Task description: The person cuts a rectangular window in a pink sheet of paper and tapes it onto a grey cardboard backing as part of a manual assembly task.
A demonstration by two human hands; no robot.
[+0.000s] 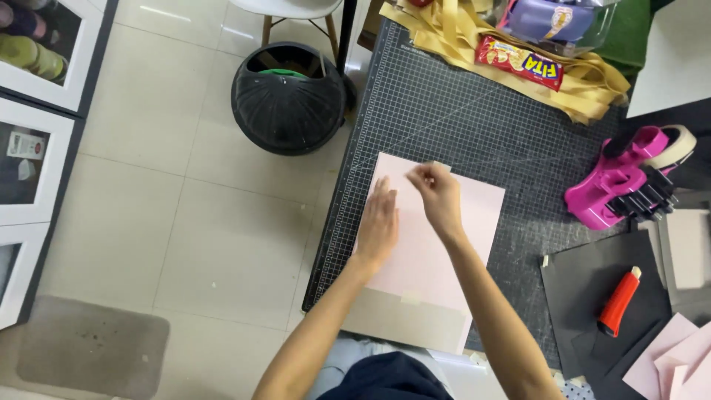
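Observation:
A pale pink sheet of paper (474, 215) lies on a dark gridded cutting mat (474, 126), over a grey board (404, 322) that sticks out at the near edge. My left hand (378, 226) rests flat on the sheet's left side, fingers together. My right hand (437, 194) is near the sheet's top edge with its fingertips pinched on a small strip of beige tape (441, 167). A short bit of tape (409, 298) sits where the pink sheet meets the board.
A pink tape dispenser (622, 181) stands at the right. A red utility knife (618, 302) lies on black card (585, 289). Beige strips (585, 85), a red snack packet (518, 62), a black waste bin (289, 96) on the floor.

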